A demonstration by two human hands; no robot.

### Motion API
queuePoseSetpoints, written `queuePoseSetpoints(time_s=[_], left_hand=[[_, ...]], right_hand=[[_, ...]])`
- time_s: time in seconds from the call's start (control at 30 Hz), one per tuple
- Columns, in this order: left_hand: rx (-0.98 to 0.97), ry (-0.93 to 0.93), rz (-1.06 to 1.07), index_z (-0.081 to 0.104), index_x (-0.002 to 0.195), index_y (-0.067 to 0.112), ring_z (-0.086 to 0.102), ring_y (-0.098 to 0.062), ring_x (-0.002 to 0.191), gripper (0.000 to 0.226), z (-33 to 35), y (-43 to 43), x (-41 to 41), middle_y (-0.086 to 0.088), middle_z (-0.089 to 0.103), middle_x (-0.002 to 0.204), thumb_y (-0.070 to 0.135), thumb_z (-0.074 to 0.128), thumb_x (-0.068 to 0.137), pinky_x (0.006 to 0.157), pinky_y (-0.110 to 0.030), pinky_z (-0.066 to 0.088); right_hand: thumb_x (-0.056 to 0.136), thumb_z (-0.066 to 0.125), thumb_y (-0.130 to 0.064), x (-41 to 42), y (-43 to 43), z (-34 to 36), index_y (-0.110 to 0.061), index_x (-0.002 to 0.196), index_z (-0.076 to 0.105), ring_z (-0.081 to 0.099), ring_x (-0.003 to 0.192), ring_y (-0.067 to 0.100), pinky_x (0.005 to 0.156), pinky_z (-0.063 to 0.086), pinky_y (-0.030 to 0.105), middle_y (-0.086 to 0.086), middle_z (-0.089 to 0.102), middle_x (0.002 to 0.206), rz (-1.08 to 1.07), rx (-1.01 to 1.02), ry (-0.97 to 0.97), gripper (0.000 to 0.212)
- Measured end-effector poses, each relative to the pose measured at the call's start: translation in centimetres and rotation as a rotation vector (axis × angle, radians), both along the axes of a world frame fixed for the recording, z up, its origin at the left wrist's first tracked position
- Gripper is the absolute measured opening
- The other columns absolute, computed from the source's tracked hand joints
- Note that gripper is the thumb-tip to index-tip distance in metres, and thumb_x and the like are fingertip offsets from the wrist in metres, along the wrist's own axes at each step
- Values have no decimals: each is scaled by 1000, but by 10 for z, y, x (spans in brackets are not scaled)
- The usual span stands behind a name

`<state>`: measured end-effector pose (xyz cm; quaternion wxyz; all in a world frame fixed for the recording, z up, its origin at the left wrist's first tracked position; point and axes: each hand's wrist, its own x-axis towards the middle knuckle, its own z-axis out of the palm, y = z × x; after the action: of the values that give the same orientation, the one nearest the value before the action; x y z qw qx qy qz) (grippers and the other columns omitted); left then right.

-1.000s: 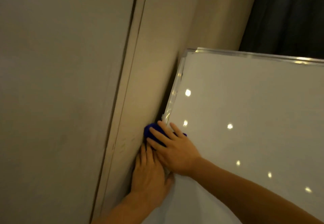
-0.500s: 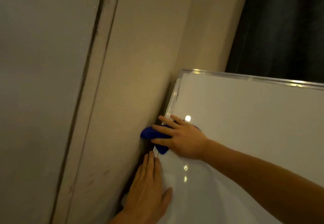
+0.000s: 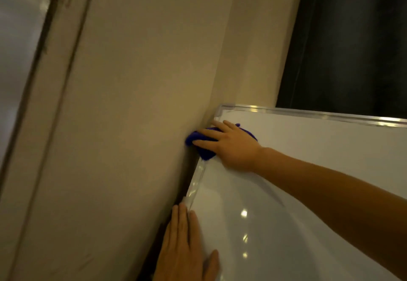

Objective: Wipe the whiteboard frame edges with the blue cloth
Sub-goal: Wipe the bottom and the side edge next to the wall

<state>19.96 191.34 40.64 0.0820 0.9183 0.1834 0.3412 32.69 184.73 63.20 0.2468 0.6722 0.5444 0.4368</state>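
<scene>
A whiteboard (image 3: 297, 170) with a shiny metal frame (image 3: 197, 181) leans against a beige wall. My right hand (image 3: 231, 146) presses the blue cloth (image 3: 203, 152) onto the frame's left edge, just below the upper left corner. Most of the cloth is hidden under my fingers; a bit sticks out to the left, towards the wall. My left hand (image 3: 185, 247) lies flat with fingers together lower on the same left edge, holding nothing.
The beige wall (image 3: 143, 104) runs close along the board's left edge, leaving a narrow dark gap. A door frame or panel seam (image 3: 55, 82) stands further left. A dark curtain (image 3: 352, 38) hangs behind the board's top edge.
My right hand has slid the cloth up the left frame edge towards the upper corner. My left hand stays lower on the edge, so the two hands are now farther apart.
</scene>
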Motion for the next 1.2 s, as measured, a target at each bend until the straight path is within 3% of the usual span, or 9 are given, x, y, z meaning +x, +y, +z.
queuePoseSetpoints(time_s=[0.17,0.33,0.4,0.6,0.8,0.87,0.97,1.07,1.2], left_hand=[[36,-55,64,70,105,-12,64,-52,101,85,11,-8,18,-34,65,114,57,44,62,99,-39,33],[83,-73,58,68,113,-7,66,-41,107,86,37,-2,18,-23,66,121,61,41,68,71,-47,61],[57,-90,53,49,135,-6,53,-38,127,89,49,1,19,-24,49,142,62,39,79,91,-45,56],[2,-129,4,66,116,-7,67,-45,102,78,52,-3,26,-29,64,121,55,44,74,73,-52,60],[39,-137,-39,-11,153,22,-6,-17,151,95,42,11,37,4,-28,156,77,11,79,119,-27,9],[24,-152,-11,-1,155,20,6,-21,151,92,43,7,39,-3,-13,163,74,18,83,118,-29,18],[22,-87,-12,58,130,2,66,-35,110,82,46,-1,31,-23,58,133,60,38,76,82,-38,58],[122,-119,11,66,120,-1,67,-37,108,77,46,-1,32,-21,64,127,57,43,75,75,-43,61],[154,-157,52,63,122,-5,61,-42,115,77,50,-6,39,-24,60,130,54,43,77,77,-50,59]], right_hand=[[87,60,-9,-11,12,-56,-32,148,41,31,139,35,113,22,50,0,41,154,334,-447,104,68],[95,54,-19,11,12,34,-43,143,43,24,141,32,113,26,47,0,30,158,136,-80,-64,55],[94,58,-18,13,7,37,-39,133,57,33,132,30,104,36,41,6,39,148,143,104,72,44],[90,60,-9,6,5,-26,-39,141,49,40,128,36,97,31,51,-9,53,145,395,-222,81,60],[88,64,-2,28,0,42,-34,156,10,36,139,30,109,37,49,1,24,162,276,294,306,92],[82,70,0,20,9,16,-21,152,30,43,135,32,108,41,48,11,34,156,338,167,413,83],[83,67,0,18,9,-14,-15,132,62,44,134,36,107,36,52,15,54,142,415,-214,289,51],[93,56,-16,30,3,37,-42,139,50,17,147,34,113,21,55,-1,31,159,232,-7,13,53],[96,49,-40,23,8,30,-50,142,41,10,145,44,117,10,55,4,19,163,142,155,193,48]])
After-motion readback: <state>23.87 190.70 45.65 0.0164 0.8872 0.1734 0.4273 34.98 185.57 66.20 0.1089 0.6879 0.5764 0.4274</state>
